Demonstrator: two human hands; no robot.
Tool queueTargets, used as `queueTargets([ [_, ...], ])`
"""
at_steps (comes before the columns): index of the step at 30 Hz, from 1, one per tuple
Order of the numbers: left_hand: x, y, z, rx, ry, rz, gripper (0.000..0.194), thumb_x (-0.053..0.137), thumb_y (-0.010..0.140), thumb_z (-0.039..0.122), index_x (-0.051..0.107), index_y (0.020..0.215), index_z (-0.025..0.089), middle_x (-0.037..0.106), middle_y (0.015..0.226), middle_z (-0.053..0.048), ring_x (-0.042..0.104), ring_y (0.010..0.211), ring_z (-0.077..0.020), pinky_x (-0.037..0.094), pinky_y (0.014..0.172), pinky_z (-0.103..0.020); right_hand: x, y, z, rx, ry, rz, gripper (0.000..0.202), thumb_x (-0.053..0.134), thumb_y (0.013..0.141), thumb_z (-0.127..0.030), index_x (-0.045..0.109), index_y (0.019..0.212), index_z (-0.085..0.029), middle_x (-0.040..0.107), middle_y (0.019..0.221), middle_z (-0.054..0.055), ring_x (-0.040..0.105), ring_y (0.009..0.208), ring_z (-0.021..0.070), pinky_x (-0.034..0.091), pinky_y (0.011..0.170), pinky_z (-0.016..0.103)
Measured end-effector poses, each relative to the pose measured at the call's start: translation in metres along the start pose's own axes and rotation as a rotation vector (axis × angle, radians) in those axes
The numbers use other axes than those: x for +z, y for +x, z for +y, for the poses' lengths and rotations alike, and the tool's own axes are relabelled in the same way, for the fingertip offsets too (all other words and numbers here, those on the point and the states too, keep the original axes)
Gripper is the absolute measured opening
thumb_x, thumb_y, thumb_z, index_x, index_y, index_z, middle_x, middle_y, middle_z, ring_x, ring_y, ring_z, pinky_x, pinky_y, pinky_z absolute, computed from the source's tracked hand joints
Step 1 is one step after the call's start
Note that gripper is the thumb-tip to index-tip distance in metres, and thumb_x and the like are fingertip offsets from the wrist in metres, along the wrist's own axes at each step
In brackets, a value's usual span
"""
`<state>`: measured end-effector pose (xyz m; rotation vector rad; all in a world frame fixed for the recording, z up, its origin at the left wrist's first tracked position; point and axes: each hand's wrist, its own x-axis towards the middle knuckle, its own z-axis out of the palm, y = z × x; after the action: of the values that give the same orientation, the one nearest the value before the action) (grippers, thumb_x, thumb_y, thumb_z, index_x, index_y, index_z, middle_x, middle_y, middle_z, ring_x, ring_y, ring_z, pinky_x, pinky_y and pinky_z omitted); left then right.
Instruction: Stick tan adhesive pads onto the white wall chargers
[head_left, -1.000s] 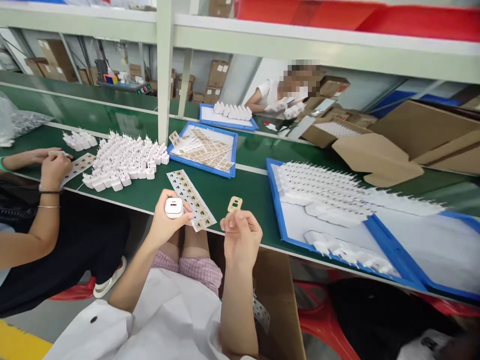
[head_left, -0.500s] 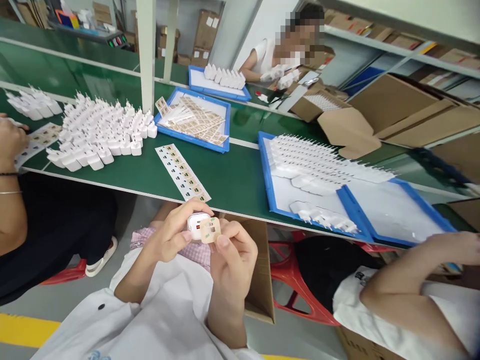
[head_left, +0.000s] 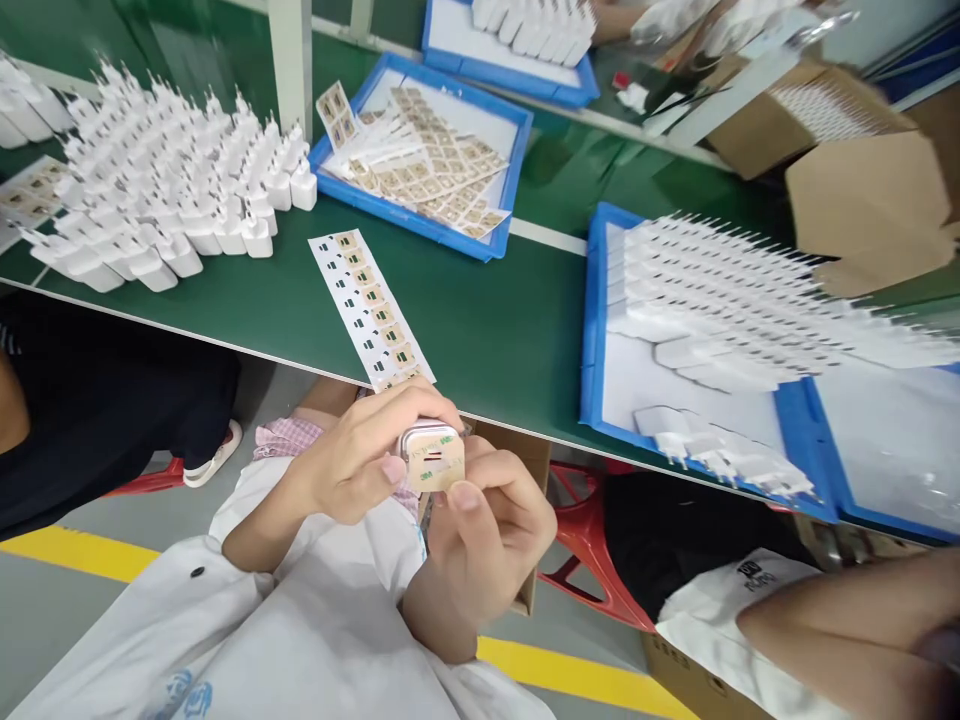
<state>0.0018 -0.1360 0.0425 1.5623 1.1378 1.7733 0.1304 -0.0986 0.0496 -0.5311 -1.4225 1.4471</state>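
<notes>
Beige rounded-square paper-like sticker, green-printed, slotted, over rounded white plastic charger; left fingers grip charger, right fingers pinch sticker's five-o'clock corner

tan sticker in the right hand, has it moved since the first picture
Yes: the tan sticker went from above the green table edge to below it in view, now overlapping the white charger in the left hand.

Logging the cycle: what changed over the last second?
The right hand brought the tan sticker leftward, over the face of the white charger. The left hand kept hold of the charger; nothing was let go. The sticker sheet stayed on the green table.
</notes>
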Motion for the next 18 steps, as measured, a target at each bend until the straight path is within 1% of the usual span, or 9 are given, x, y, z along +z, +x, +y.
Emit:
queueTargets([
  [4,0.003,0.007,-0.007,-0.035,0.030,0.006,0.046,0.040,0.105,0.062,0.059,0.109,0.021,0.062,0.093,-0.005,0.058,0.081,-0.0202,0.048,0.076,-0.034,-0.006,0.008,0.006,0.010,0.000,0.003,0.028,0.065,0.097,-0.028,0.056,0.071,-0.024,0.044,0.059,-0.005,0.040,0.052,0.0125,0.038,0.053,0.029],
  [9,0.003,0.011,-0.014,-0.060,0.048,0.008,0.044,0.041,0.105,0.060,0.059,0.110,0.021,0.059,0.092,-0.004,0.056,0.080,-0.0191,0.048,0.075,-0.033,-0.009,0.015,0.013,0.033,0.001,-0.006,0.029,0.065,0.098,-0.028,0.054,0.071,-0.023,0.043,0.060,-0.005,0.040,0.053,0.0119,0.038,0.053,0.028],
  [12,0.002,0.011,-0.015,-0.088,0.068,0.005,0.043,0.038,0.106,0.059,0.058,0.111,0.021,0.061,0.094,-0.005,0.058,0.084,-0.0196,0.049,0.076,-0.034,-0.009,0.017,0.017,0.035,0.017,-0.002,0.029,0.065,0.098,-0.029,0.053,0.072,-0.023,0.043,0.060,-0.005,0.040,0.053,0.0116,0.038,0.054,0.029],
  [18,0.001,0.013,-0.014,-0.119,0.083,0.017,0.042,0.039,0.106,0.059,0.058,0.109,0.022,0.061,0.093,-0.005,0.058,0.082,-0.0197,0.049,0.074,-0.034,-0.008,0.020,0.020,0.031,0.032,-0.006,0.028,0.064,0.099,-0.028,0.054,0.073,-0.023,0.044,0.061,-0.005,0.039,0.052,0.0113,0.038,0.053,0.029],
])
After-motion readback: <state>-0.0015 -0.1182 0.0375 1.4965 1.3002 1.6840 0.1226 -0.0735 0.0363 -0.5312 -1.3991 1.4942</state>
